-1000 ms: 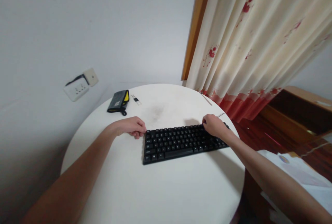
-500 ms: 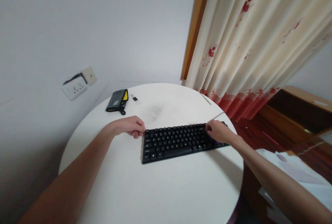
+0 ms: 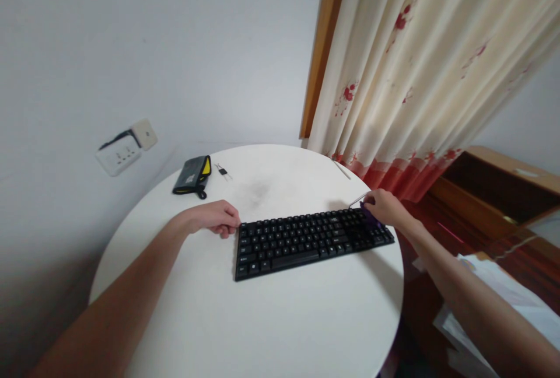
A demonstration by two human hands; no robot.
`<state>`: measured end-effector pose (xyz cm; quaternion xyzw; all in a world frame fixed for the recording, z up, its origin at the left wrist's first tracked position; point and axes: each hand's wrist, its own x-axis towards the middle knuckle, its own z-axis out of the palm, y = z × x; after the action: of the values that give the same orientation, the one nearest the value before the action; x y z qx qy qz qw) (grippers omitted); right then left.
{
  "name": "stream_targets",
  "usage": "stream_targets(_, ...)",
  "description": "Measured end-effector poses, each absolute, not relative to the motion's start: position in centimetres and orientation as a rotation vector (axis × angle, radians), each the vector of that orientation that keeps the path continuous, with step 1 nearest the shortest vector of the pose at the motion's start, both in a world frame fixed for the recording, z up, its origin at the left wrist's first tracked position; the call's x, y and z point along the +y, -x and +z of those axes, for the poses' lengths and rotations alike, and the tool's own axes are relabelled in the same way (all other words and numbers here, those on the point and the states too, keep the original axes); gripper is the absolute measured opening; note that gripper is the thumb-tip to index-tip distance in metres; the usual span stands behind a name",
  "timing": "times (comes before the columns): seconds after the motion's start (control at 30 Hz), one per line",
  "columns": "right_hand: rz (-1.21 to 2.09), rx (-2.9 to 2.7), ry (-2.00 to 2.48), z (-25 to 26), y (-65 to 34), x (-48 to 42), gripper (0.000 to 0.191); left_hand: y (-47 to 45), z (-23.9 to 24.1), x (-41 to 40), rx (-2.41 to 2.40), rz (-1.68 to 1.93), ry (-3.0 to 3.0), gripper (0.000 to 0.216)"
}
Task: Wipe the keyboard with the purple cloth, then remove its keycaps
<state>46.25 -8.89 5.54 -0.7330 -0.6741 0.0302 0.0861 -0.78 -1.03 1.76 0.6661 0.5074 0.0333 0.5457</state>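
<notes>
A black keyboard (image 3: 301, 241) lies on the round white table (image 3: 271, 319), slightly angled. My left hand (image 3: 221, 217) is closed, its thumb and fingertips pinching the keyboard's far left corner. Over the right end of the keyboard is my right hand (image 3: 381, 206), with its fingers closed on a purple cloth (image 3: 371, 217). The cloth hangs down onto the keys there. A thin cable (image 3: 357, 200) leaves the keyboard's back edge near my right hand.
A grey and yellow wallet (image 3: 192, 175) lies at the back left, beside a small black item with thin prongs (image 3: 223, 172). A thin stick (image 3: 342, 169) rests near the far right edge. A curtain (image 3: 394, 74) hangs behind; papers (image 3: 503, 302) lie right of the table.
My right hand has moved right and back with the purple cloth, from among the right-side keys to the keyboard's far right corner. My left hand stays at the left corner.
</notes>
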Motion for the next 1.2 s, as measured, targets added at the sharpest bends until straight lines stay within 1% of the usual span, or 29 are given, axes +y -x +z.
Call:
stream_targets(0.2,0.075,-1.987,2.169,2.5,-44.4,-7.8,0.020,0.8,1.9,-1.2,1.195,0.094,-1.584,0.015)
stream_targets(0.4,0.098,-2.086,2.173,2.7,-45.0,-11.1,0.014,0.9,1.5,-0.9,1.205,0.081,-1.566,0.015)
stream_targets(0.47,0.176,-2.146,2.161,2.7,-45.7,-12.7,0.014,0.9,1.4,-0.8,1.199,0.087,-1.559,0.015)
stream_targets(0.6,0.439,-2.203,2.165,2.9,-48.2,-15.5,0.015,0.9,1.4,-0.8,1.187,0.087,-1.567,0.015)
stream_targets(0.67,0.375,-2.145,2.208,3.4,-49.7,-16.2,0.015,0.9,1.5,-0.8,1.191,0.085,-1.571,0.015)
stream_targets(0.8,0.057,-1.858,2.212,3.4,-50.9,-16.2,0.016,0.8,1.6,-0.9,1.197,0.088,-1.571,0.016)
stream_targets(0.93,0.146,-1.808,1.993,0.6,-49.5,-15.7,0.021,0.9,1.5,-0.9,1.200,0.087,-1.577,0.016)
stream_targets(1.0,0.125,-1.824,1.961,-0.9,-49.1,-15.5,0.023,0.9,1.6,-0.9,1.199,0.086,-1.581,0.016)
stream_targets(1.1,-0.012,-1.763,2.069,-1.6,-50.1,-15.3,0.023,0.8,1.7,-1.0,1.195,0.082,-1.586,0.018)
stream_targets(1.2,-0.124,-1.619,2.179,-1.0,-51.9,-14.8,0.024,0.7,1.8,-1.0,1.201,0.078,-1.588,0.019)
